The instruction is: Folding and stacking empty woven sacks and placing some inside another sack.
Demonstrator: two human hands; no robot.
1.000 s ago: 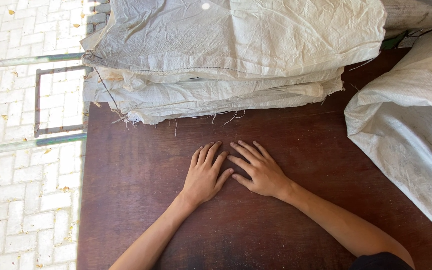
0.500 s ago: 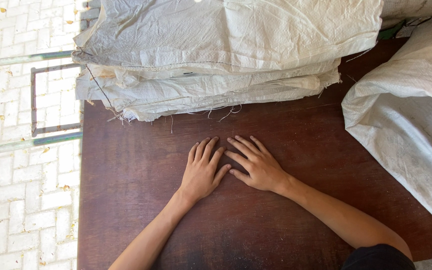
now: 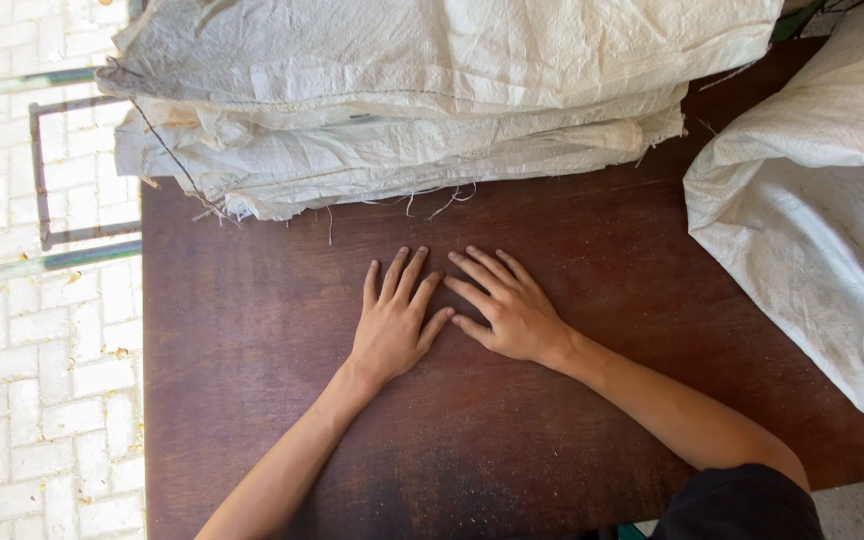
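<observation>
Flat on the dark brown wooden tabletop (image 3: 252,340) lie both of the person's bare hands, palms down and fingers spread, gripping nothing. Left hand (image 3: 392,325) rests just short of the table's middle, its fingers pointing toward the stack of folded white woven sacks (image 3: 422,100) that covers the far edge of the tabletop. Right hand (image 3: 507,310) sits just beside the left one, angled inward, so that its fingertips come very near or touch the left hand's fingers; the view does not settle which. Both hands are apart from the stack, with bare wood between them and the loose frayed threads hanging from the sacks' near edge. 1 more crumpled white woven sack (image 3: 812,200) drapes over the right side of the tabletop. Beyond the tabletop's left edge lies pale brick paving (image 3: 32,380), crossed by a grey metal frame (image 3: 47,170).
</observation>
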